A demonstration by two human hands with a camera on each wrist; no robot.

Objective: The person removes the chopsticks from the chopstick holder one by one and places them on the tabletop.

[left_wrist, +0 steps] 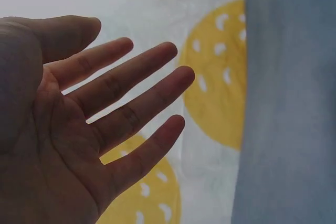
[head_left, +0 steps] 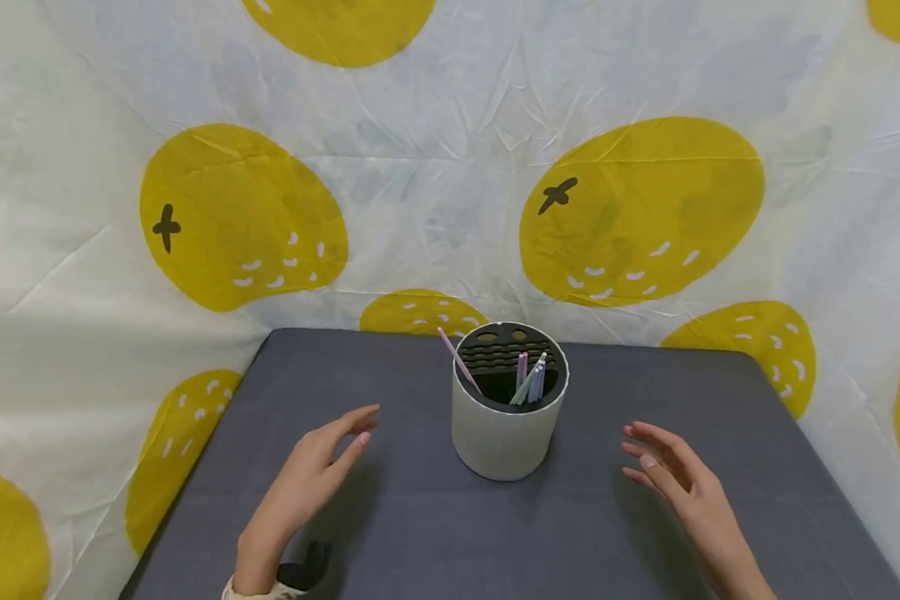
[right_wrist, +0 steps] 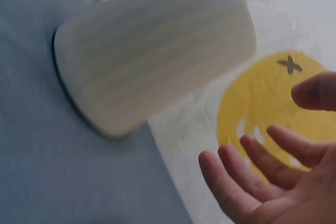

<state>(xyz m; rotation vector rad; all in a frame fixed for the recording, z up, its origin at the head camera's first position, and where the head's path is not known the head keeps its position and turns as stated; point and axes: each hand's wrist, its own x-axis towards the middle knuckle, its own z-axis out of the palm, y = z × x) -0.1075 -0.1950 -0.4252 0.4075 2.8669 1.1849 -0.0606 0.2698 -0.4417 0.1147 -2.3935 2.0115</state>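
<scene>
A white round pen holder (head_left: 501, 442) with a black slotted top stands upright on the dark table. Several thin pastel sticks (head_left: 536, 379) lean in its front opening, and a pink one (head_left: 457, 358) slants out to the left. To its left hovers my left hand (head_left: 311, 471), fingers extended, touching nothing. On the other side my right hand (head_left: 682, 483) is held apart from the holder, fingers loosely bent and holding nothing. The right wrist view shows the holder's white side (right_wrist: 157, 51) near the right hand (right_wrist: 273, 182). In the left wrist view the left palm (left_wrist: 68, 129) is bare.
The dark grey tabletop (head_left: 420, 542) reaches back to a white cloth (head_left: 435, 200) printed with yellow fruit, which hangs behind and at both sides. A black object (head_left: 307, 567) shows beside my left wrist; I cannot tell what it is.
</scene>
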